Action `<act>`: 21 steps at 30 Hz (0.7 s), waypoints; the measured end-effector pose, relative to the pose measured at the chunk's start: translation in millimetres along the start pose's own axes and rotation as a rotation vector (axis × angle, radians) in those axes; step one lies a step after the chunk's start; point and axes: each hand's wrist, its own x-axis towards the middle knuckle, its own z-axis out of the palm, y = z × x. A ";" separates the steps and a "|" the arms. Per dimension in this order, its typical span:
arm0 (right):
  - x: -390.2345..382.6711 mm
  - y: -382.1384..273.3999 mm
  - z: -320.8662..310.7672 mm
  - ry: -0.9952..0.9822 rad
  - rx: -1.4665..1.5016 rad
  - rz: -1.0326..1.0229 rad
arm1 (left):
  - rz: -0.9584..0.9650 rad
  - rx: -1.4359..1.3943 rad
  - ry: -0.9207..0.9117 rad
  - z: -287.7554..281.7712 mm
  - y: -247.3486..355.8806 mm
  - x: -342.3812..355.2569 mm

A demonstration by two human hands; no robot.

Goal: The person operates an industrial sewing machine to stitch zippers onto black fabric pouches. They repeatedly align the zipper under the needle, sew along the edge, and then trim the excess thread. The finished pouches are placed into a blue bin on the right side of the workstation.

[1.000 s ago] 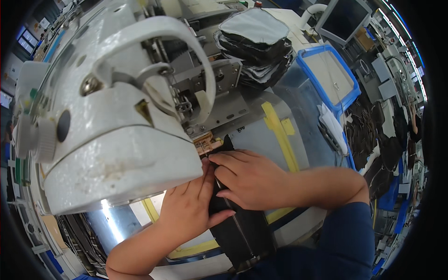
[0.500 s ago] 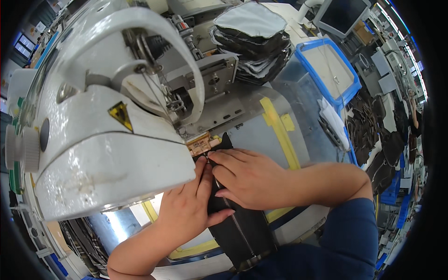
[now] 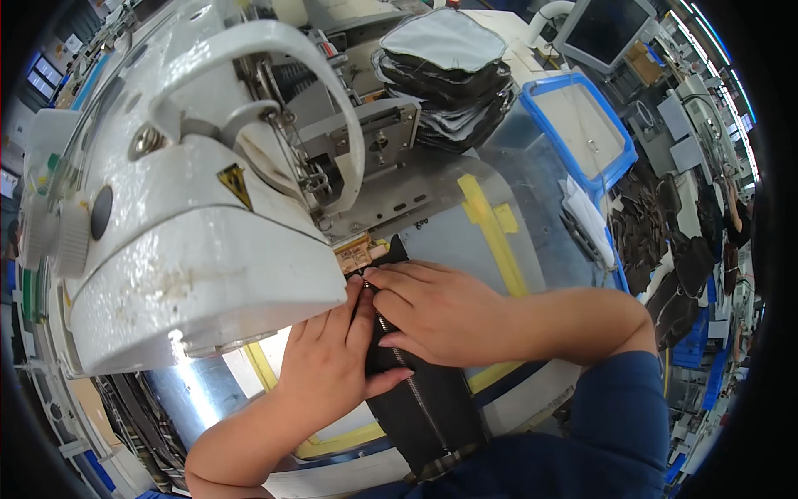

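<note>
A long black fabric piece [image 3: 440, 399] with a metal zipper runs from the copper-coloured presser block [image 3: 357, 254] of a white sewing machine [image 3: 191, 283] down toward my body. Both hands press on it. My left hand [image 3: 332, 358] lies along the zipper's left side, fingertips near the block, thumb apart. My right hand [image 3: 428, 308] rests across the right side, fingers slightly bent with tips at the zipper's upper end, thumb out. The fabric under my fingers and the needle area behind the machine head are partly hidden. Yellow tape [image 3: 490, 224] marks the plate right of the block.
Behind stands a stack of cut pieces [image 3: 440, 41]. At right are a blue-rimmed board [image 3: 573, 125], white papers [image 3: 586, 220], dark pieces [image 3: 640, 233] and a monitor [image 3: 603, 29]. At the far right edge another person's arm [image 3: 736, 212] shows. Dark plaid fabric [image 3: 137, 424] lies lower left.
The view shifts slightly, moving the machine and work in the frame. Both my hands stay pressed on the zippered fabric beside the block, with little visible movement relative to it.
</note>
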 end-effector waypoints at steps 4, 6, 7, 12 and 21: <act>-1.5 3.7 -0.6 0.001 -0.035 0.003 | 0.040 -0.005 -0.003 -1.1 -0.7 5.6; 1.5 8.3 -7.9 -0.047 -0.012 0.050 | 0.034 0.018 -0.013 -3.5 3.4 5.8; 10.2 11.3 -12.6 -0.094 0.030 0.079 | 0.035 0.032 0.006 -3.4 2.9 2.5; 3.1 9.4 -67.5 -0.061 0.010 0.334 | 0.127 0.108 0.059 3.3 4.5 -8.4; -166.5 118.1 -192.3 0.327 -0.290 1.049 | 0.151 0.101 0.149 6.8 12.3 -8.1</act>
